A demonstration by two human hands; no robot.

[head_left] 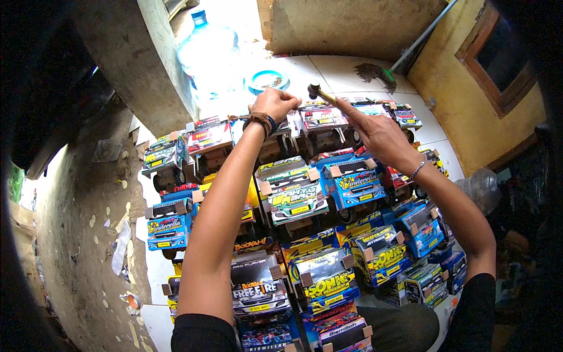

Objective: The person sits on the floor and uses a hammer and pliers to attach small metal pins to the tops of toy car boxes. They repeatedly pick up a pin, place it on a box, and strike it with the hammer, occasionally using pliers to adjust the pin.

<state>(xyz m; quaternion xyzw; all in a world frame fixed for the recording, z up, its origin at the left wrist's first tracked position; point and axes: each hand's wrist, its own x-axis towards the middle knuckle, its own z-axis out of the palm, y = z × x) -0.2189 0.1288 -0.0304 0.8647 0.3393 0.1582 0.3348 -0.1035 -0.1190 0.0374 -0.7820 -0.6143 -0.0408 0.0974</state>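
In the head view, both bare arms stretch up the frame: the left forearm climbs from lower centre-left, nearly straight, and the left hand (275, 106) sits at upper centre, wrist arched, fingers curled toward the right; whether the tips pinch anything, I can't tell. Over on the right, the elbow bends wide at the frame's right side, forearm angling up and inward, and the right hand (382, 138) is clamped on the hammer (328, 98), index finger laid along the handle, head pointing upper left. Below that hammer, at upper centre, there's a red-and-white toy truck (321, 119) in the back row, and just above the left hand, a blue bowl (255, 88).
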